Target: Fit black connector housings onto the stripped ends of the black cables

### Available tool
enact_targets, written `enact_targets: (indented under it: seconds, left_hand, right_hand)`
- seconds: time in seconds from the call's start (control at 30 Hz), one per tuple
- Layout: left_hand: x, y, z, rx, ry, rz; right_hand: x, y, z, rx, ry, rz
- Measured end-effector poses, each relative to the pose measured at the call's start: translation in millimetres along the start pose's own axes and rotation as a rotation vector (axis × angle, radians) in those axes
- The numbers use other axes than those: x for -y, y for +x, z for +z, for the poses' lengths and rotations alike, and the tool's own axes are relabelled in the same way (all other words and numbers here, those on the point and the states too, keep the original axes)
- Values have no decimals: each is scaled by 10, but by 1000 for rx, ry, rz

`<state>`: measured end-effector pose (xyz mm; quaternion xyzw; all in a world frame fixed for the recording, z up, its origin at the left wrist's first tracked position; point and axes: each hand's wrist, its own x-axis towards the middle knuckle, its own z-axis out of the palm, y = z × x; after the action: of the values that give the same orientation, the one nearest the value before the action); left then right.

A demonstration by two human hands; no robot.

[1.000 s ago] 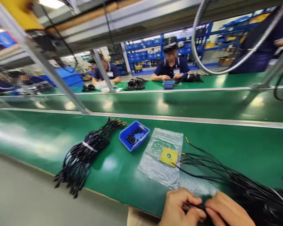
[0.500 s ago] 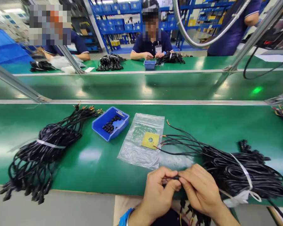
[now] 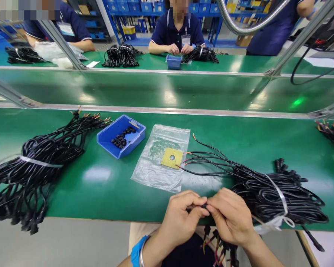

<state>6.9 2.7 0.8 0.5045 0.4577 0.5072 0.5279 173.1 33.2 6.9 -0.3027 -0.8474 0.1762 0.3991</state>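
Observation:
My left hand (image 3: 180, 215) and my right hand (image 3: 231, 217) meet just over the table's front edge, fingertips pinched together. Between them is a small black connector piece (image 3: 205, 206), mostly covered by the fingers. Below my right hand hang several black connectors with red and yellow wires (image 3: 217, 244). A tied bundle of black cables (image 3: 278, 196) lies to the right, its loose wire ends reaching left to a yellow sponge pad (image 3: 172, 158). The pad rests on a clear zip bag (image 3: 147, 172).
A blue bin (image 3: 133, 147) holds small black parts (image 3: 122, 138). At the left lies another tied cable bundle (image 3: 41, 155), its connectors over the front edge. More cable ends (image 3: 332, 131) show at far right. Across the bench, a co-worker (image 3: 176, 31) handles something by a blue bin (image 3: 173, 62).
The view has tilted down and shifted slightly, so the far bench sits higher in the picture. My hands stay together on the connector with little change of grip.

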Motion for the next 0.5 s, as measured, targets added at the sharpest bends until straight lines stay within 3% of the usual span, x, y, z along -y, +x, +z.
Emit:
enact_targets:
  seconds: [0.23,0.5]
  left_hand:
    - [26,-21,6,-65,-201,-143]
    - [-2,-13,-7,-15,11,-19]
  right_hand:
    - [8,30,2,-77,-118,-20]
    - [-1,35,-13,-7,-50,-12]
